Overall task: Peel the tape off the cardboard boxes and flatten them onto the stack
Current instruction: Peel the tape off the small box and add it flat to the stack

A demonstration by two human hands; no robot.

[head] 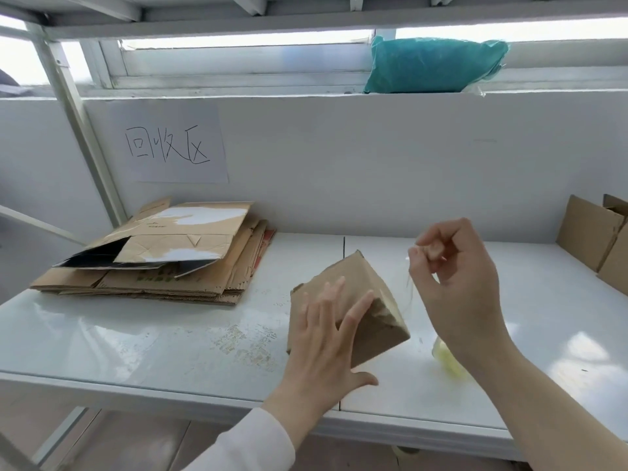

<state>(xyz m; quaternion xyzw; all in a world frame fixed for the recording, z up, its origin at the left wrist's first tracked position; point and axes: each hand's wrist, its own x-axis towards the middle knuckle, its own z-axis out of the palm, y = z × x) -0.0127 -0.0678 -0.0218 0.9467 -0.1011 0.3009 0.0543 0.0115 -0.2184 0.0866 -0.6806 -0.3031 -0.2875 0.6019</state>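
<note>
Pressing our left hand (326, 338) flat on the small box (370, 300), fingers straight and spread, we hold it tilted on the white table (136, 338). Right of the box our right hand (455, 266) is raised, thumb and fingers pinching a thin clear tape strip (409, 287) that hangs down beside the box; we cannot tell whether its lower end touches it. A yellowish tape wad (448, 362) lies just right of the box. The stack of flattened cardboard (163, 260) lies well left of the box, open boxes (598, 243) far right.
</note>
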